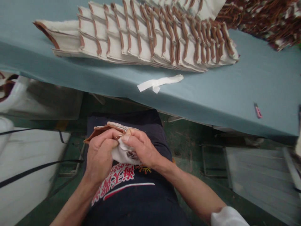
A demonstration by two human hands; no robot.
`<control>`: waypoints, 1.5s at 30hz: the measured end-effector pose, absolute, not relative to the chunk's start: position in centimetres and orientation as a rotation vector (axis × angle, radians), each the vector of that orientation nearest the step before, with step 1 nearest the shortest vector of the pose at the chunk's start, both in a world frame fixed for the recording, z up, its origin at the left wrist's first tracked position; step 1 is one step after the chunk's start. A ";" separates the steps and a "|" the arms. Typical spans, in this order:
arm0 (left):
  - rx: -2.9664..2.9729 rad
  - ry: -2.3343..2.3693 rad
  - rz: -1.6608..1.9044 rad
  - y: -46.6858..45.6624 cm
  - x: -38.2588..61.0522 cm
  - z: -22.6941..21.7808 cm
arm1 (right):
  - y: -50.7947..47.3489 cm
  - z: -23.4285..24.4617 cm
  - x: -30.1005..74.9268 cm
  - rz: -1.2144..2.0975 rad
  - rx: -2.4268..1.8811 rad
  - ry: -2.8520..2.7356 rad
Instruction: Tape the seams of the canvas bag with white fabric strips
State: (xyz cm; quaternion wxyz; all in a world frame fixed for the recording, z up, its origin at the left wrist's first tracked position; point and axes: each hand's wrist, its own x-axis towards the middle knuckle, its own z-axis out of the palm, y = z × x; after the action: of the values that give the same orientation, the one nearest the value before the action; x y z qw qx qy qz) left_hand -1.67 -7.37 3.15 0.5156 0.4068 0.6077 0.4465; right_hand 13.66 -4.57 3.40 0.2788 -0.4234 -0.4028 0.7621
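Note:
Over the dark apron on my lap, both hands pinch a piece of white cloth with brown edging. My left hand grips its edge, with the brown trim sticking out past the knuckles. Close beside it, my right hand closes thumb and fingers on the same cloth, the two thumbs almost meeting. Loose threads show at the cloth's lower side. The exact spot between the fingertips is hidden.
On the blue-covered table lies a long overlapping row of white, brown-edged cloth pieces. A white strip, a small pink tool and a brown tangled heap are there too. Plastic bins stand below.

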 end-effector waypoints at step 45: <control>1.638 1.339 0.918 -6.0 -3.0 6.5 | -8.6 7.9 25.1 0.996 -1.539 -1.872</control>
State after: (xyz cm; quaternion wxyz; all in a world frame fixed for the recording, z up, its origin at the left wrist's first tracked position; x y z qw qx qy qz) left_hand -3.04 -6.00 6.53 0.4056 0.6492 0.5307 0.3639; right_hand 25.07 -8.56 7.91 0.2580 -0.5675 -0.6903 0.3671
